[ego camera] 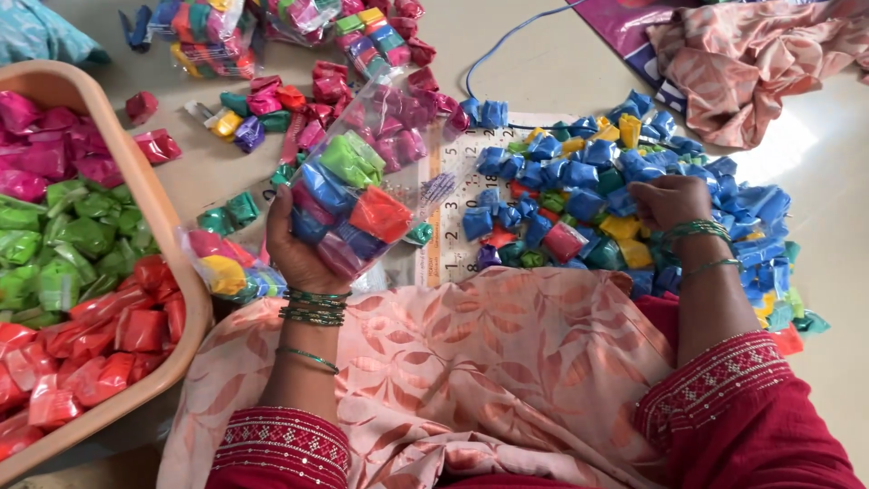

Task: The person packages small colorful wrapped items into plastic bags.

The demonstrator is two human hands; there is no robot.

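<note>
My left hand (pixel 294 249) holds up a clear plastic bag (pixel 362 190) stuffed with small colour packets in blue, green, orange, pink and purple. My right hand (pixel 668 201) rests knuckles-up on a heap of mostly blue small packets (pixel 579 195) on the floor, fingers curled into the heap; whether it grips a packet is hidden. Green bangles ring both wrists. A peach patterned cloth (pixel 471 362) covers my lap.
A beige tub (pixel 167 235) at the left holds pink, green and red packets. A second filled bag (pixel 226 267) lies by my left wrist. Loose packets and more filled bags (pixel 204 27) lie at the back. A crumpled pink cloth (pixel 751 63) lies at the top right.
</note>
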